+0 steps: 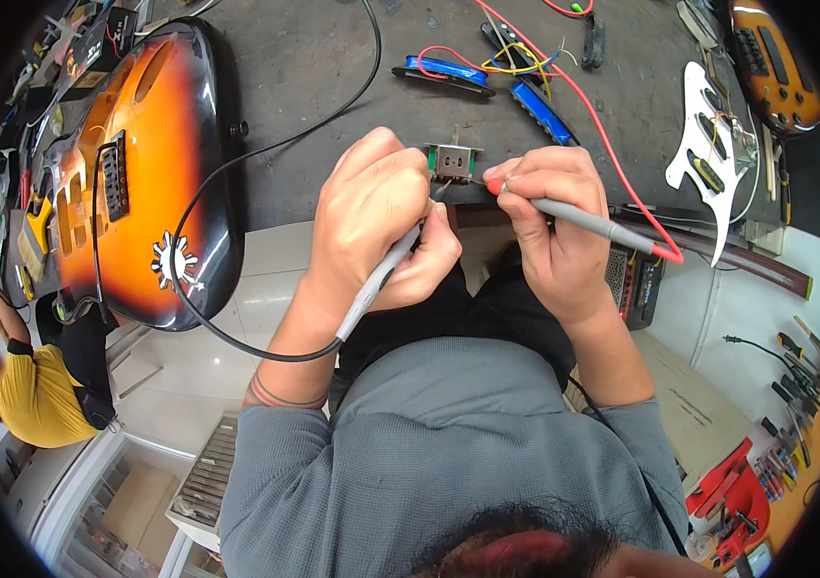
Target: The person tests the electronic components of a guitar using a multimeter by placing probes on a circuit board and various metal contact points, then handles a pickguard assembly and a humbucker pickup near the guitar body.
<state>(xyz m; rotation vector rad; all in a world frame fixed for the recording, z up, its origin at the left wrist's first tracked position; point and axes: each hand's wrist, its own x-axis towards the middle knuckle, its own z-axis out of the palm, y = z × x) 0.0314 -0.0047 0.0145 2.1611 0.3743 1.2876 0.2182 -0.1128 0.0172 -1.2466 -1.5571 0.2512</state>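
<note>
My left hand [376, 207] is closed on a grey probe [379, 284] with a black cable, its tip near a small switch [453, 159] with a metal plate and green board at the workbench's front edge [304, 173]. My right hand [552, 207] grips another grey probe [591, 220] with a red tip and red lead, its tip at the switch's right side. Exact contact of the tips is too small to tell. Two blue reels [541, 108] with coloured wires lie behind the switch.
A sunburst guitar body [169, 116] lies left, with the black cable across it. A white pickguard [708, 144] and another guitar body [771, 67] lie right. A person in yellow [44, 395] is at lower left. Tools [795, 433] line the right side.
</note>
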